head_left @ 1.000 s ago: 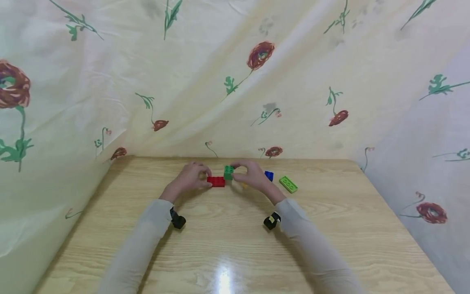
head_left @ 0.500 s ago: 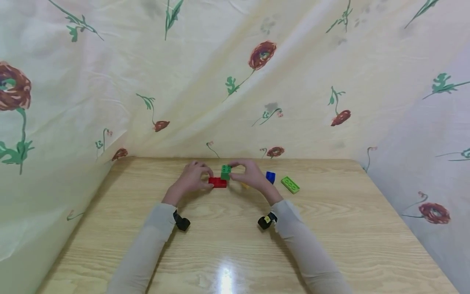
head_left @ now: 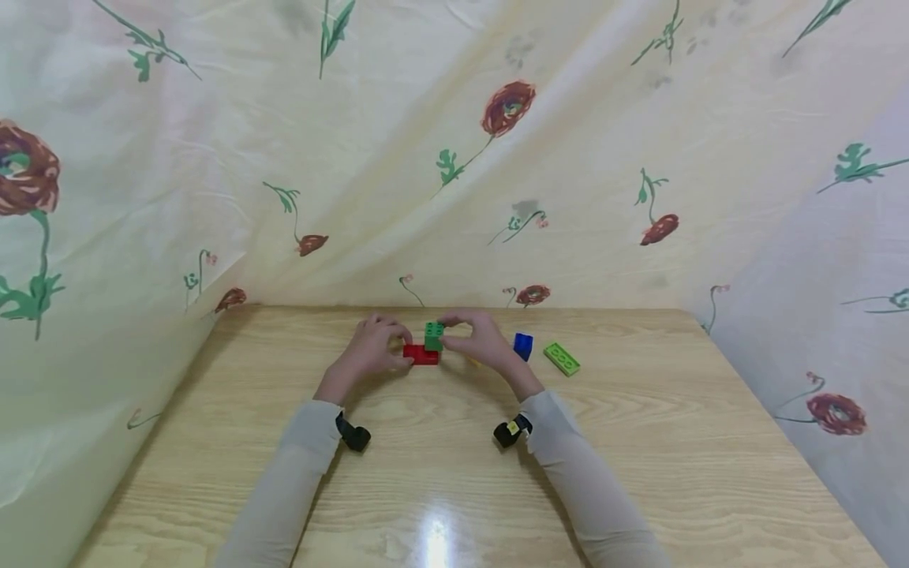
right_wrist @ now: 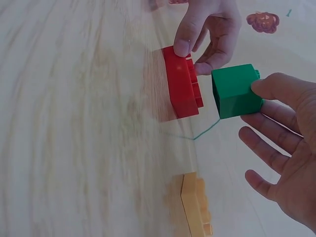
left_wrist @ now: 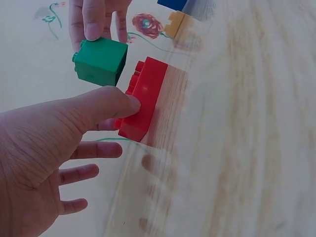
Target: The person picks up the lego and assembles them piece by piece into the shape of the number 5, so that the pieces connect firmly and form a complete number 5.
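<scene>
A long red brick (head_left: 424, 355) lies studs up on the wooden table, its left end pinched between thumb and finger of the left hand (head_left: 369, 347). In the left wrist view the thumb presses the side of the red brick (left_wrist: 145, 98). The right hand (head_left: 483, 343) pinches a green brick (head_left: 434, 336) by its right side. From the right wrist view, the green brick (right_wrist: 237, 91) hangs just above the red brick (right_wrist: 181, 84), with a gap between them.
A yellow-orange brick (right_wrist: 193, 205) lies near the right hand, mostly hidden behind it in the head view. To the right are a blue brick (head_left: 523, 345) and a light green flat brick (head_left: 562, 359). A flowered cloth (head_left: 383, 158) hangs behind the table (head_left: 426, 457).
The right hand has carried the green brick a little left, over the red brick. The left hand keeps its pinch on the red brick.
</scene>
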A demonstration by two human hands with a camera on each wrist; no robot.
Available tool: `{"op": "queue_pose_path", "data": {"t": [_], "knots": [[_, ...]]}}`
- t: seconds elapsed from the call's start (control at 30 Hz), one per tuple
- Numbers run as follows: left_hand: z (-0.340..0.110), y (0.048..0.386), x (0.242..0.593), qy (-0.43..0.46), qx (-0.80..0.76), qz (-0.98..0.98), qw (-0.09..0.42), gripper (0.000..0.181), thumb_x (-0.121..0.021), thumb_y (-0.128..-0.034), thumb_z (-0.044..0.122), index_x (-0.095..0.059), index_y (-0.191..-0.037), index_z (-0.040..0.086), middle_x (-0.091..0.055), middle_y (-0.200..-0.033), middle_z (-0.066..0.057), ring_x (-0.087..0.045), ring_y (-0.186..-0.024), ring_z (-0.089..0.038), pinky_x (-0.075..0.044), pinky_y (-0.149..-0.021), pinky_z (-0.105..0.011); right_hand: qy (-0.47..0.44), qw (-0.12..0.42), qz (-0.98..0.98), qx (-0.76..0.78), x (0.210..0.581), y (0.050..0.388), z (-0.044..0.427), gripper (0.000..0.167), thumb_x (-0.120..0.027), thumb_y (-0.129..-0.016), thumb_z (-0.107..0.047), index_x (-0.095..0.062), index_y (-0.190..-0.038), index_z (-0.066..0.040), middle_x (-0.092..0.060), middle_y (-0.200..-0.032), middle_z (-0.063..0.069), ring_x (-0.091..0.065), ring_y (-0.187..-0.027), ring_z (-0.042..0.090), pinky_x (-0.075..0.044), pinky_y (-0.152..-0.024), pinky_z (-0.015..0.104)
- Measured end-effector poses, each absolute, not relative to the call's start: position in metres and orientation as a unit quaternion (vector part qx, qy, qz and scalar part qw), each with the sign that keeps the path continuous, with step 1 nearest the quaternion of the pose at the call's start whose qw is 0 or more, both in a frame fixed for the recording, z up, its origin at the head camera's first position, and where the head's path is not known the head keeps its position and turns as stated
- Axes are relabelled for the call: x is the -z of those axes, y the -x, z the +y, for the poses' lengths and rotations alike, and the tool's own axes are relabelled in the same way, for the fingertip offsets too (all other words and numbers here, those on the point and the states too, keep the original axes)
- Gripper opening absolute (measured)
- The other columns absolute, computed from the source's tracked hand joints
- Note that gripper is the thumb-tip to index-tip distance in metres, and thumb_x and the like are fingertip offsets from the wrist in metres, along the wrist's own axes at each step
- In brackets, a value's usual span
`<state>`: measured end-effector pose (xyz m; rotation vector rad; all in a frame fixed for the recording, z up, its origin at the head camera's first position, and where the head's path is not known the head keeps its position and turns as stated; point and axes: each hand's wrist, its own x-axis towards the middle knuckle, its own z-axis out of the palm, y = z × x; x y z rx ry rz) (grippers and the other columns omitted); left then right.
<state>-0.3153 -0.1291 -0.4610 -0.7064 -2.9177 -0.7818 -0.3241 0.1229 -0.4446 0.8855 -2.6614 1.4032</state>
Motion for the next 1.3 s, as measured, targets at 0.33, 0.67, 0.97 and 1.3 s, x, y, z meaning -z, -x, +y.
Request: {"op": "queue_pose_path", "data": {"t": [0.33, 0.67, 0.97, 1.3], "knots": [[-0.130, 0.316, 0.463, 0.237, 0.255, -0.937, 0.030, 0.026, -0.085, -0.0834, 0.032, -0.073, -0.103, 0.020, -0.067, -0.128, -0.007, -0.047, -0.128, -0.034, -0.032, -0.111, -0.060, -0.274, 0.002, -0.853, -0.444, 0.446, 0.325, 0.120, 0.034, -0.073, -0.095, -0.019, -0.070, -0.127, -0.009, -0.072, -0.126, 0.010, -0.065, -0.118, 0.032, -0.040, -0.109, 0.061], [-0.130, 0.316, 0.461, 0.237, 0.257, -0.936, 0.026, 0.026, -0.085, -0.0829, 0.030, -0.073, -0.102, 0.018, -0.068, -0.125, -0.009, -0.047, -0.126, -0.034, -0.033, -0.109, -0.058, -0.265, -0.008, -0.850, -0.456, 0.455, 0.326, 0.119, 0.034, -0.072, -0.096, -0.019, -0.069, -0.128, -0.009, -0.072, -0.126, 0.010, -0.065, -0.119, 0.031, -0.038, -0.112, 0.060], [-0.130, 0.316, 0.461, 0.233, 0.259, -0.937, 0.016, 0.026, -0.085, -0.0837, 0.028, -0.073, -0.103, 0.017, -0.069, -0.121, -0.008, -0.048, -0.122, -0.035, -0.033, -0.109, -0.059, -0.268, -0.002, -0.851, -0.452, 0.459, 0.326, 0.117, 0.034, -0.072, -0.096, -0.020, -0.069, -0.129, -0.009, -0.072, -0.127, 0.010, -0.065, -0.118, 0.029, -0.039, -0.110, 0.060], [-0.131, 0.315, 0.459, 0.233, 0.264, -0.936, 0.015, 0.026, -0.085, -0.0839, 0.029, -0.074, -0.103, 0.017, -0.070, -0.119, -0.008, -0.048, -0.125, -0.034, -0.034, -0.109, -0.059, -0.268, -0.006, -0.857, -0.441, 0.456, 0.324, 0.114, 0.036, -0.071, -0.097, -0.018, -0.067, -0.131, -0.006, -0.071, -0.128, 0.010, -0.066, -0.116, 0.030, -0.040, -0.109, 0.060]]}}
